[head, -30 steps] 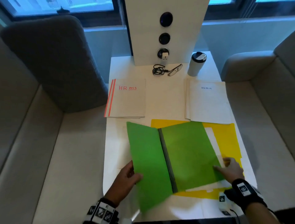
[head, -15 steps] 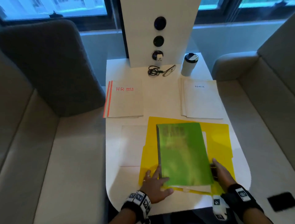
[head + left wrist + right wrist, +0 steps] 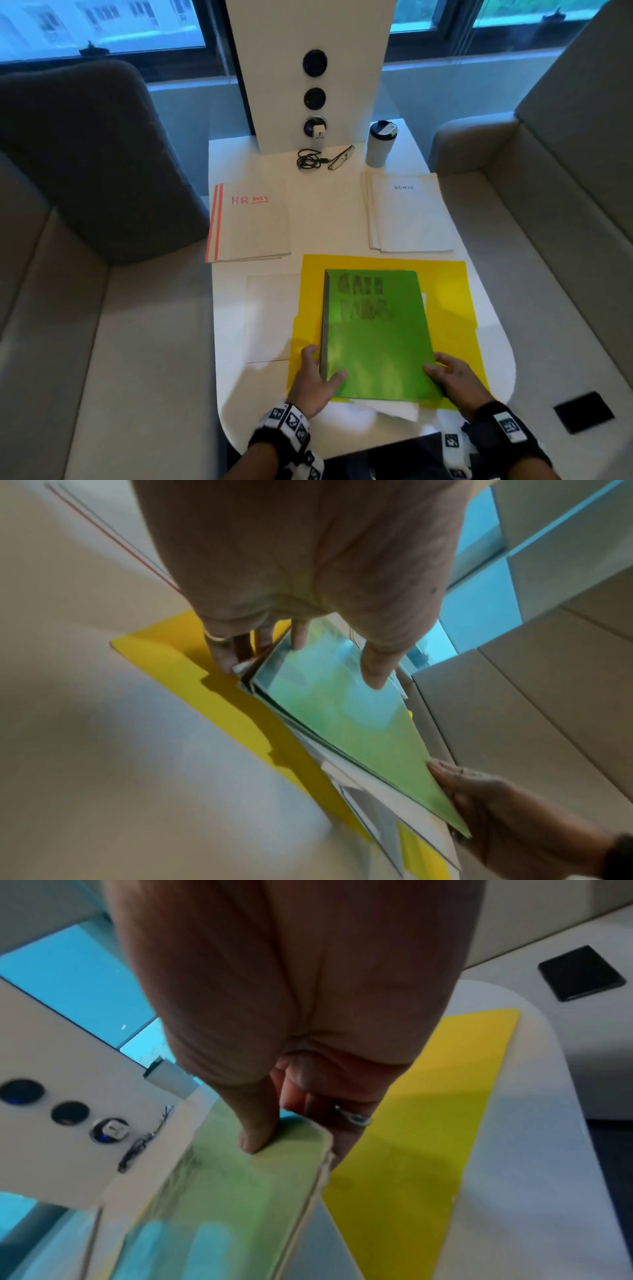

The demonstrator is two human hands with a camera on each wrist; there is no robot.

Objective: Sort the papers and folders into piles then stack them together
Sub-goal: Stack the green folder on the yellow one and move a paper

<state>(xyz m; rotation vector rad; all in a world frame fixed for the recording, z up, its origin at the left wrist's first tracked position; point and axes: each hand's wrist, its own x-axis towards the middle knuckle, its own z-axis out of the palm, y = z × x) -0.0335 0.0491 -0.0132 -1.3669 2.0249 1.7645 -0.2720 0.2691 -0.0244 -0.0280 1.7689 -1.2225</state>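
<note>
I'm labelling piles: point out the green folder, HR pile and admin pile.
green folder (image 3: 376, 346), head view, middle of its cover.
HR pile (image 3: 255, 228), head view, middle of top sheet.
admin pile (image 3: 411, 217), head view, middle of top sheet.

right hand (image 3: 291, 988) fills upper centre of frame. thumb (image 3: 255, 1137) presses down on top of green folder (image 3: 240, 1191), fingers (image 3: 342, 1139) curl under its right edge, ring on one. paper edges show beneath the cover. yellow folder (image 3: 428, 1096) lies to the right on white table (image 3: 534, 1150). white panel (image 3: 51, 1047) with round sockets at left, black cable (image 3: 137, 1150) at its foot. flat black slab (image 3: 582, 973) upper right.
</note>
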